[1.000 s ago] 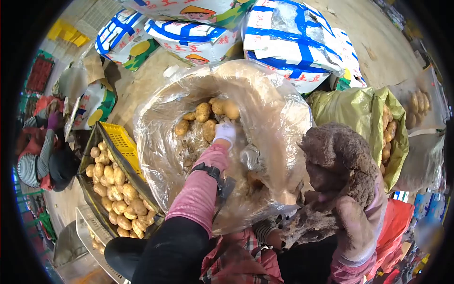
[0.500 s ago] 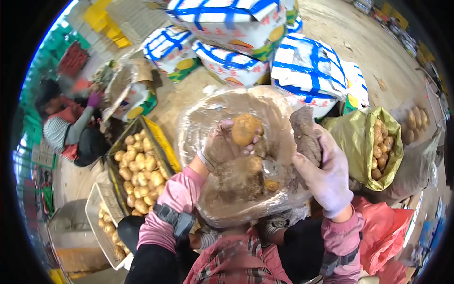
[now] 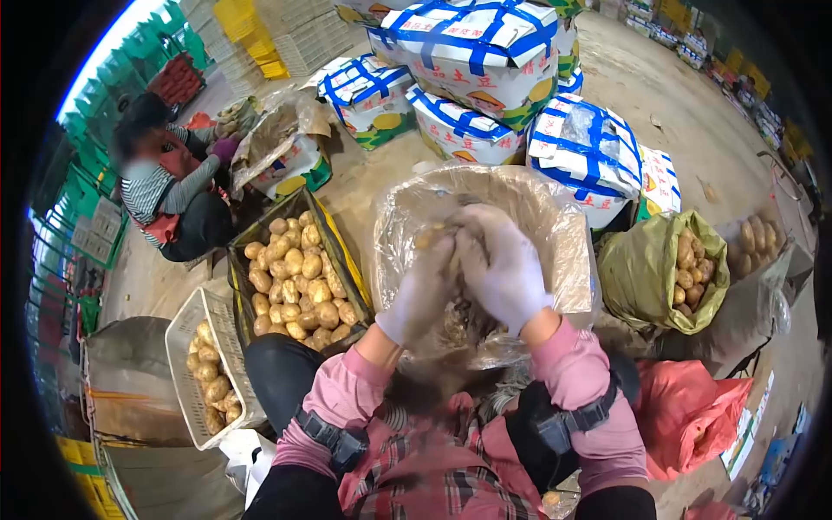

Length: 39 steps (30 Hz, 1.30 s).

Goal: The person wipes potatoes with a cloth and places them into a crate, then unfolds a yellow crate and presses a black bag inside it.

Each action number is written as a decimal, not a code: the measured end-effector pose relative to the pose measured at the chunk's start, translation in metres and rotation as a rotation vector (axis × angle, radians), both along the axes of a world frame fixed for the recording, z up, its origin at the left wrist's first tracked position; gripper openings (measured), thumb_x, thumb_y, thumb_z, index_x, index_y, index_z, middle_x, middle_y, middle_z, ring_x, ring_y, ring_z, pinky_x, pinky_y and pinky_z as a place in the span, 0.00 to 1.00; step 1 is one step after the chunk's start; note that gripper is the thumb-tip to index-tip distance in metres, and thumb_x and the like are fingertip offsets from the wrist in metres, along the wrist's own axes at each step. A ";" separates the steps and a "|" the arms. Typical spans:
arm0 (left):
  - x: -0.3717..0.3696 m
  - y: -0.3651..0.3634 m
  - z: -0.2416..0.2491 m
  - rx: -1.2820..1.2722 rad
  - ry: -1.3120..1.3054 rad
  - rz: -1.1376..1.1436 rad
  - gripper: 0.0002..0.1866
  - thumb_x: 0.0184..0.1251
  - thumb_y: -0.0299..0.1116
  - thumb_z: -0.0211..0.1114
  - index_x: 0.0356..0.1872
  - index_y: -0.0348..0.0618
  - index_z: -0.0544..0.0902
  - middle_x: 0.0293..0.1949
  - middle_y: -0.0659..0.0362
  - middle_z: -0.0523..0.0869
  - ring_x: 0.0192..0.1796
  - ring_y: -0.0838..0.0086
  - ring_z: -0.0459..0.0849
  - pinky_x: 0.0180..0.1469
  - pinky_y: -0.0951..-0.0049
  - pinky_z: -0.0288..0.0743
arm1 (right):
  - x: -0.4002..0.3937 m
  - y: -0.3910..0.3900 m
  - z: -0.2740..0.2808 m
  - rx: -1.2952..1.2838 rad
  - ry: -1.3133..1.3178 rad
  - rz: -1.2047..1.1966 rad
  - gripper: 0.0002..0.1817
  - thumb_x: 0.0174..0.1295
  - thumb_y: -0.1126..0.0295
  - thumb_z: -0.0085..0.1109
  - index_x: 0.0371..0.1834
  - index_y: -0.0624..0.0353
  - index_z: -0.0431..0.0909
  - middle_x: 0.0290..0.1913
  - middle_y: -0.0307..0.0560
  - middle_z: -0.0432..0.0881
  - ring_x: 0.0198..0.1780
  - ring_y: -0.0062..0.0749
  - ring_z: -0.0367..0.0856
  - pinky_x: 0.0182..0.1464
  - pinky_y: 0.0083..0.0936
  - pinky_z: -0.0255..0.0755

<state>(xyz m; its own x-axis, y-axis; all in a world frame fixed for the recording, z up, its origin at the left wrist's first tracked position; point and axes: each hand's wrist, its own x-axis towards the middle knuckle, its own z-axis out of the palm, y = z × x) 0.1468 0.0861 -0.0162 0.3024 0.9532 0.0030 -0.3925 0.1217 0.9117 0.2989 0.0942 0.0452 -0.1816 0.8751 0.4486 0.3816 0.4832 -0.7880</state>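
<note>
My left hand (image 3: 420,290) and my right hand (image 3: 503,264), both in pale, dirt-stained gloves, are pressed together over a box lined with clear plastic (image 3: 563,234). A blurred yellowish potato (image 3: 430,235) shows at the left fingertips, with the left fingers closed around it. The right fingers are curled over against the left hand; what they hold is hidden by the hand and smeared by motion. Below the hands, dark brown paper-like material (image 3: 477,322) lies in the box.
A crate of potatoes (image 3: 299,277) and a white basket of potatoes (image 3: 208,373) stand left. A green sack of potatoes (image 3: 693,273) and a red bag (image 3: 693,407) are right. Taped cartons (image 3: 481,61) are stacked ahead. Another person (image 3: 169,186) crouches at the far left.
My right hand, which held grey-brown paper on the right, has moved left and met my left hand. The potato is now mostly covered by the hands. The view has shifted slightly.
</note>
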 end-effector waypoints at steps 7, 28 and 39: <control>-0.024 -0.024 0.041 0.023 -0.183 -0.189 0.36 0.64 0.12 0.55 0.74 0.47 0.62 0.56 0.54 0.79 0.47 0.74 0.82 0.38 0.80 0.78 | 0.034 0.019 -0.001 -0.149 -0.157 -0.153 0.19 0.65 0.67 0.59 0.58 0.62 0.78 0.56 0.60 0.81 0.59 0.53 0.80 0.62 0.36 0.73; 0.014 -0.036 0.029 -0.521 -0.095 0.216 0.28 0.75 0.66 0.46 0.46 0.51 0.78 0.31 0.63 0.83 0.24 0.78 0.76 0.12 0.85 0.54 | 0.015 0.001 -0.019 -0.374 0.191 0.296 0.18 0.65 0.69 0.65 0.56 0.64 0.80 0.51 0.47 0.86 0.49 0.27 0.84 0.52 0.25 0.77; -0.020 -0.028 -0.003 -0.338 -0.320 -0.102 0.28 0.76 0.63 0.47 0.54 0.50 0.79 0.34 0.61 0.84 0.28 0.73 0.80 0.21 0.78 0.69 | 0.003 -0.014 -0.022 0.134 -0.100 0.229 0.20 0.65 0.58 0.62 0.58 0.53 0.81 0.52 0.56 0.84 0.56 0.57 0.81 0.60 0.38 0.74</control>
